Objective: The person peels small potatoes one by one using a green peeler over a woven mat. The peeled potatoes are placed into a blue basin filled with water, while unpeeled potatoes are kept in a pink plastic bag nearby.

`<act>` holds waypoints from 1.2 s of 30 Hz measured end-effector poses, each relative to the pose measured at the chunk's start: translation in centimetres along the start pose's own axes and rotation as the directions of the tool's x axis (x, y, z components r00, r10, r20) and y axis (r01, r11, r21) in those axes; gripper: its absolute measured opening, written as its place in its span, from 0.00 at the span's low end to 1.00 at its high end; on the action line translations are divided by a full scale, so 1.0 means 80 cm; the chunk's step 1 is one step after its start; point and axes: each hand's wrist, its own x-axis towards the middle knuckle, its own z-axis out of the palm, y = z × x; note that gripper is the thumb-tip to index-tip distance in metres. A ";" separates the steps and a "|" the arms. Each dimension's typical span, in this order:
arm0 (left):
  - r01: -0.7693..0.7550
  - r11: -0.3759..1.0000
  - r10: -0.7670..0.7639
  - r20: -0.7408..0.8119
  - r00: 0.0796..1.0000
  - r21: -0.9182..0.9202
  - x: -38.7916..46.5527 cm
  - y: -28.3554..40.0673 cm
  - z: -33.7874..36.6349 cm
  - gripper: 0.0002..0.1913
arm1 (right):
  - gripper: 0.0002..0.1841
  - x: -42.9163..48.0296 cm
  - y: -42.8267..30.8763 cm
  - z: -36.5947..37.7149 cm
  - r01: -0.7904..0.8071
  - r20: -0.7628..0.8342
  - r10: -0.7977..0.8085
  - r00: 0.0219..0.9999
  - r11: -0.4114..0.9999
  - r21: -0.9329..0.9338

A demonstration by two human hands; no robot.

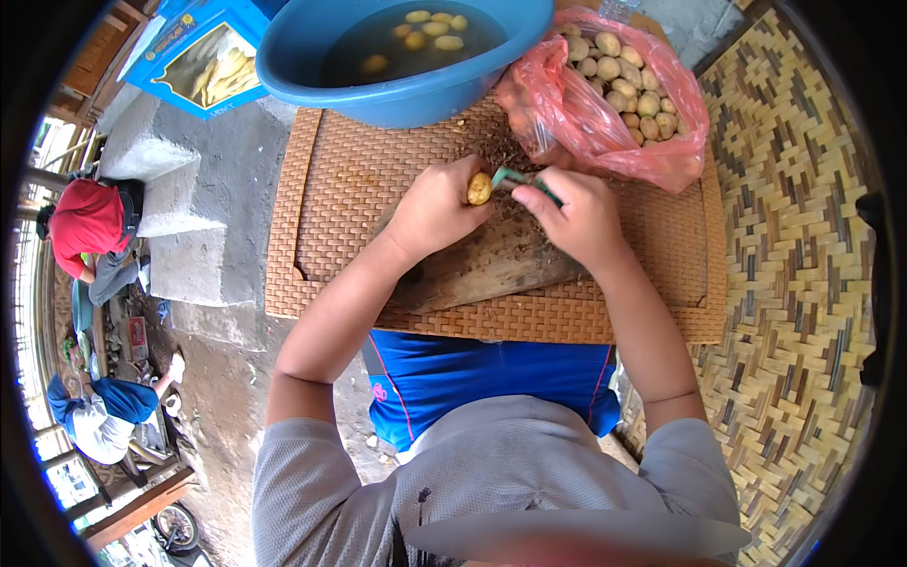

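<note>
A small, partly peeled potato (480,188) is gripped in my left hand (445,205), its end showing past my thumb and fingers. My right hand (577,212) holds a green-handled peeler (509,177), whose head is close to the potato; whether they touch I cannot tell. Beneath both hands lies a worn wooden board (489,273), with brown peelings (526,216) scattered over it. At the back, a blue plastic basin (397,106) holds murky water with several pale potatoes (435,29). To its right, a pink plastic bag (567,135) stands open, full of unpeeled potatoes (623,83).
All this rests on a brown woven-pattern plastic table (340,198). A woven bamboo wall (786,212) runs along the right. To the left are a blue printed box (205,64) and concrete steps (188,234). Farther left, one person in red (92,220) and another in white (106,429) are sitting.
</note>
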 end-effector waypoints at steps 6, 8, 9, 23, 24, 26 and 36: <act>-0.026 0.999 0.025 0.040 0.999 0.021 -0.004 0.001 0.007 0.15 | 0.26 -0.002 -0.007 0.003 0.067 0.058 -0.066 0.996 0.998 0.001; -0.037 0.999 0.036 0.025 0.999 0.020 -0.003 0.000 0.006 0.15 | 0.25 0.002 0.001 -0.003 -0.011 0.034 0.014 0.999 0.997 -0.072; -0.063 0.998 0.063 0.001 0.998 0.011 -0.003 0.000 0.005 0.15 | 0.25 0.002 0.003 -0.005 -0.067 -0.018 0.066 0.998 0.997 -0.039; -0.071 0.994 0.070 0.011 0.997 0.084 -0.004 -0.006 0.008 0.16 | 0.25 0.010 0.001 -0.004 -0.054 0.014 0.054 0.998 0.998 0.009; -0.081 0.993 0.081 0.007 0.997 0.084 -0.005 -0.006 0.008 0.16 | 0.25 0.006 0.000 -0.003 0.020 0.085 -0.021 0.996 1.000 0.018; -0.058 0.995 0.058 0.005 0.998 0.082 -0.006 -0.005 0.009 0.15 | 0.26 0.002 -0.002 0.001 0.117 0.233 -0.119 0.965 0.993 0.021; -0.035 0.994 0.034 0.009 0.999 0.102 -0.007 -0.006 0.011 0.14 | 0.25 0.004 -0.001 0.001 0.050 0.126 -0.047 0.991 0.999 -0.016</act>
